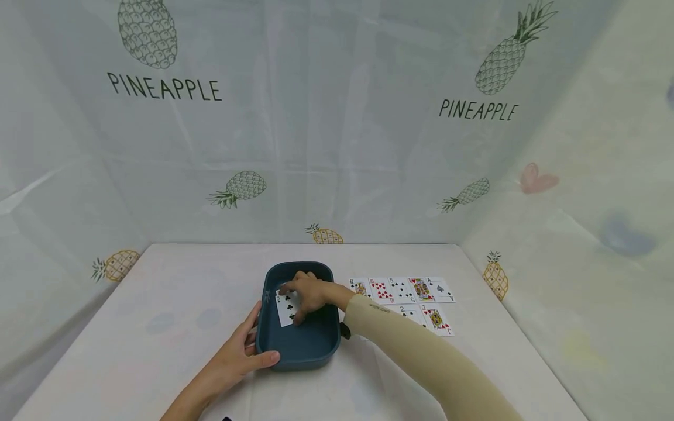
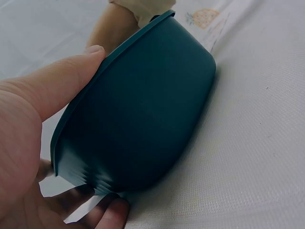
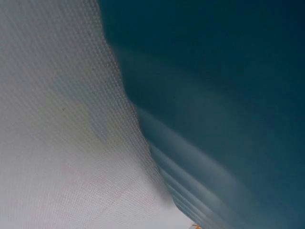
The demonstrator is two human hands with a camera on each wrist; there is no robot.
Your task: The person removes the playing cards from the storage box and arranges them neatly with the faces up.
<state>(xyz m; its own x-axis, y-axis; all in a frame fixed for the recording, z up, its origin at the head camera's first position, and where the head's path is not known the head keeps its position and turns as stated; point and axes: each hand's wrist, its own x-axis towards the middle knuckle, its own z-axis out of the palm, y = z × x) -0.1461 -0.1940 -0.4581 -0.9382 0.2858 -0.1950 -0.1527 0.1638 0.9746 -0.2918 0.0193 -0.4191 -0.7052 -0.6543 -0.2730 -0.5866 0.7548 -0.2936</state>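
A dark teal plastic tub [image 1: 300, 351] stands on the white-covered table. My left hand [image 1: 239, 351] holds its left side, the thumb on the rim at the near corner and the fingers along the outer wall. The left wrist view shows the same thumb [image 2: 71, 76] against the rim. Inside the tub, my right hand [image 1: 312, 294] grips a playing card of clubs [image 1: 286, 310], fingers at its far edge and thumb by its near right edge. The right wrist view holds only the tub's outer wall [image 3: 214, 95] and the cloth; that hand is hidden there.
Right of the tub, several face-up playing cards [image 1: 402, 290] lie in a row, with a jack of hearts [image 1: 436, 320] and others in a nearer row. My right sleeve [image 1: 416, 351] covers part of the nearer row. A pineapple-print sheet [image 1: 326, 134] hangs behind the table [image 1: 195, 275].
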